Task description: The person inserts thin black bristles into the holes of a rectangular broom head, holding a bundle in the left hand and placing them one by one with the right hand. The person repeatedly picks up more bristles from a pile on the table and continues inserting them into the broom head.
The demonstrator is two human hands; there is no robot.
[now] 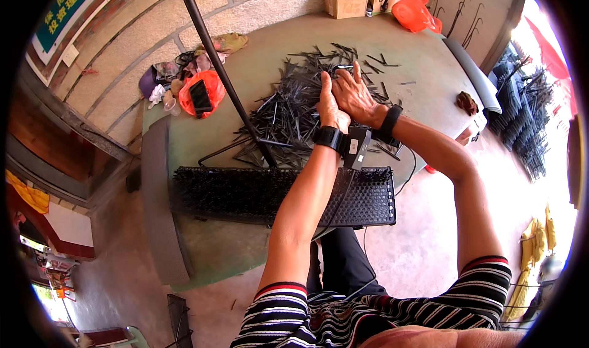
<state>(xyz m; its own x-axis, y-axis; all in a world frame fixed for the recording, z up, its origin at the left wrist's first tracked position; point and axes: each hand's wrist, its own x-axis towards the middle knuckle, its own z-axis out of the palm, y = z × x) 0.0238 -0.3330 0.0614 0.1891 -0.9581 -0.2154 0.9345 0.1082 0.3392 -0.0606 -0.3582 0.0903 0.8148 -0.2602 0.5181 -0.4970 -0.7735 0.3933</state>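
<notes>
My left hand (332, 107) and my right hand (361, 100) meet over a loose pile of thin black strips (285, 105) on a green table. One digit of each points up; the other fingers are bent in against each other and partly hidden. Whatever lies between them, I cannot make out. Both wrists wear black bands, and a small black box (357, 148) with a cable sits by the left one. Below my forearms, along the near side of the table, lies a long black tray-like piece (362, 204) with a studded, bristly top.
A dark pole (211, 53) slants up past the pile. At the far left sit an orange bag with a phone (200, 97) on it and cloths. Cardboard boxes (346, 4) and a red bag (416, 15) stand at the back. Black bundles (521, 112) are stacked to the right.
</notes>
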